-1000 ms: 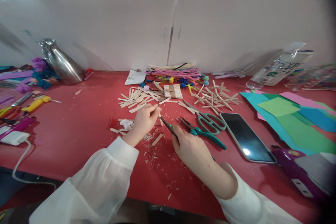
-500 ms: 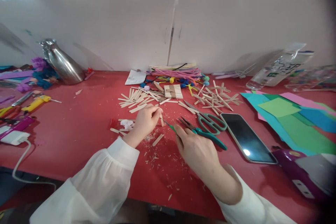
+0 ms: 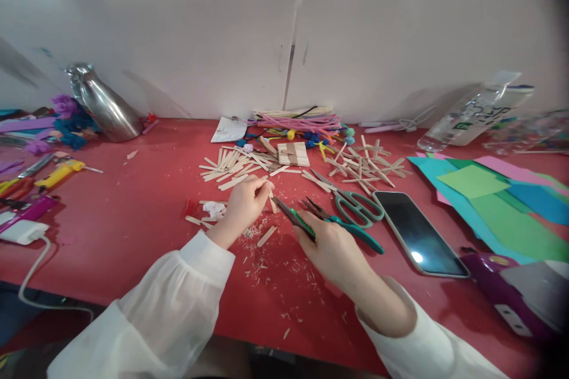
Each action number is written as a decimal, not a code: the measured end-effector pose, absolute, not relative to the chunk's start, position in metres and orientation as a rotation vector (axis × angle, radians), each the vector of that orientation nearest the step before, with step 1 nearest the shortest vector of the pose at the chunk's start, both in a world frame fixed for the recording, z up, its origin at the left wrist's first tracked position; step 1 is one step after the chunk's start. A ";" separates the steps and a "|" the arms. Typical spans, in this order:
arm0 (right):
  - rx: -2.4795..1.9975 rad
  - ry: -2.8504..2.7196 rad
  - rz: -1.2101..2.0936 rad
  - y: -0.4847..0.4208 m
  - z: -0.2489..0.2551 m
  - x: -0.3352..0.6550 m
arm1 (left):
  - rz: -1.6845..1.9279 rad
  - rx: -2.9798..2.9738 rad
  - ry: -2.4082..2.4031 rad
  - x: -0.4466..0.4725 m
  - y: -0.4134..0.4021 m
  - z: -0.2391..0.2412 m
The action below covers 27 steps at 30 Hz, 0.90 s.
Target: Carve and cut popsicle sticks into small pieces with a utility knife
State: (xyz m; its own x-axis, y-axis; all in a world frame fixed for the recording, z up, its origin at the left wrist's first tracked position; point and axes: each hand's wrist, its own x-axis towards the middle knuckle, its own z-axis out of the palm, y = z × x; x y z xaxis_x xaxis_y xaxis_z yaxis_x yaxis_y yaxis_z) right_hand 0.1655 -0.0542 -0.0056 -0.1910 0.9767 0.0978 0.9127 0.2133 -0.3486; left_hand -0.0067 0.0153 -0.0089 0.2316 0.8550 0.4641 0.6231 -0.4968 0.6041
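My left hand (image 3: pixel 243 206) pinches a short wooden stick (image 3: pixel 271 202) upright over the red table (image 3: pixel 133 213). My right hand (image 3: pixel 331 251) grips a green-handled craft knife (image 3: pixel 294 217), its dark blade pointing at the stick's lower end. Wood shavings (image 3: pixel 267 260) lie scattered under both hands. A cut stick piece (image 3: pixel 267 236) rests between them. Loose craft sticks (image 3: pixel 233 166) are spread just beyond my left hand.
Teal scissors (image 3: pixel 355 207) and small pliers (image 3: pixel 342 224) lie right of my right hand, then a phone (image 3: pixel 418 232) and coloured paper (image 3: pixel 498 195). A steel flask (image 3: pixel 104 105), glue gun (image 3: pixel 60 173) and charger (image 3: pixel 22 231) sit left. White boards (image 3: pixel 200 41) wall the back.
My right hand drew the knife back slightly, then brought the blade up against the stick again. My left hand has kept the stick in place.
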 end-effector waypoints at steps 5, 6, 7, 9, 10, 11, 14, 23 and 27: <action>-1.748 -2.162 0.457 -0.053 -0.003 0.165 | 1.133 2.239 1.384 -0.006 0.015 -0.009; -1.745 -2.154 0.491 -0.052 -0.003 0.164 | 1.134 2.244 1.391 -0.006 0.014 -0.008; -1.742 -2.149 0.526 -0.052 -0.002 0.164 | 1.135 2.246 1.395 -0.006 0.014 -0.008; -1.746 -2.147 0.582 -0.052 -0.001 0.162 | 1.138 2.242 1.395 -0.005 0.013 -0.007; -1.757 -2.151 0.593 -0.053 -0.001 0.161 | 1.138 2.239 1.392 -0.005 0.013 -0.007; -1.779 -2.156 0.590 -0.053 0.000 0.160 | 1.137 2.236 1.392 -0.005 0.013 -0.007; -1.870 -2.194 0.513 -0.056 -0.001 0.156 | 1.122 2.245 1.421 -0.005 0.012 -0.007; -1.959 -2.361 0.096 -0.060 -0.007 0.150 | 1.128 2.228 1.420 -0.007 0.015 -0.009; -1.942 -2.392 -0.249 -0.068 -0.007 0.148 | 1.106 2.231 1.424 -0.006 0.015 -0.008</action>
State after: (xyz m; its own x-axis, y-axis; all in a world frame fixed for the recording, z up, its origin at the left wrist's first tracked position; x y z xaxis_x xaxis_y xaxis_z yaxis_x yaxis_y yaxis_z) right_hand 0.1485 -0.0676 -0.0072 -0.2095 0.9677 0.1404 0.9758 0.1978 0.0930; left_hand -0.0063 0.0145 -0.0078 0.2242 0.8619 0.4549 0.6541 -0.4791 0.5854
